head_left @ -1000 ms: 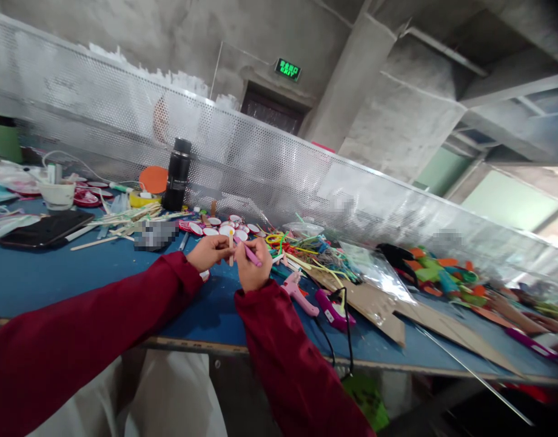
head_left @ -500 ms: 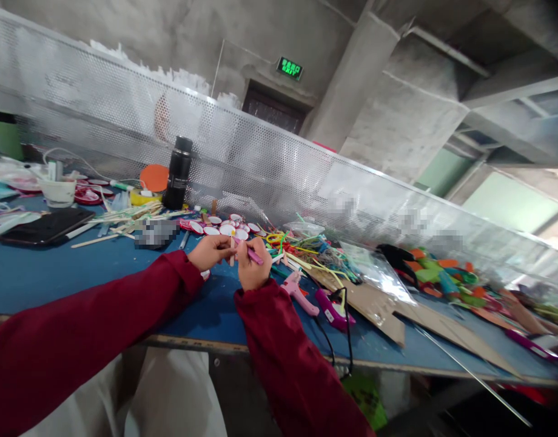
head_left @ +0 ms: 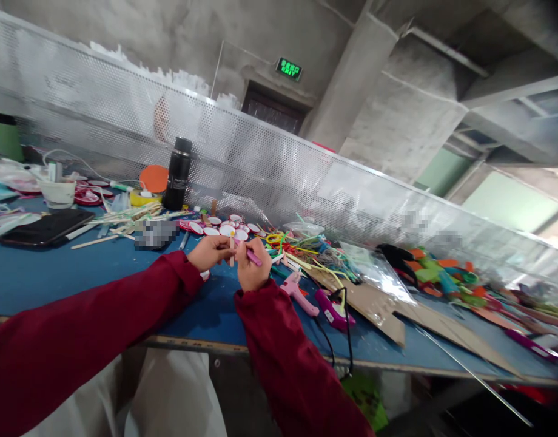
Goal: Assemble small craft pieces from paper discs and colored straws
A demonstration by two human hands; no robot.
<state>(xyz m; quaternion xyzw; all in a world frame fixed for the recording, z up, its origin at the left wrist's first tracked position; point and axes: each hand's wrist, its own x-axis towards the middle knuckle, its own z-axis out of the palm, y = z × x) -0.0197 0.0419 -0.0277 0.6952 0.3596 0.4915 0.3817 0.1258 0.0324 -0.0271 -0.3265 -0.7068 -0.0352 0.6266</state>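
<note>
Above the blue table, my left hand (head_left: 210,252) pinches a thin wooden craft stick (head_left: 232,252), held about upright. My right hand (head_left: 252,267) is closed around a pinkish-purple pen (head_left: 254,258). The pen's front end is close to the stick; whether its tip touches I cannot tell. Just behind both hands lie several white discs with red rims (head_left: 227,230). A pink glue gun (head_left: 299,293) rests to the right of my right wrist, beside a purple device (head_left: 333,309) with a black cord.
A black bottle (head_left: 178,173) stands at the back left, near loose wooden sticks (head_left: 136,216), a dark phone (head_left: 49,226) and a white cup (head_left: 58,192). Rightward are a tangle of coloured strips (head_left: 306,246), cardboard (head_left: 374,309) and colourful pieces (head_left: 447,279). A perforated metal screen (head_left: 261,158) runs behind.
My right hand and the pen have shifted very slightly; my left hand keeps its place on the stick. Another person's hand at the far right has gone from view.
</note>
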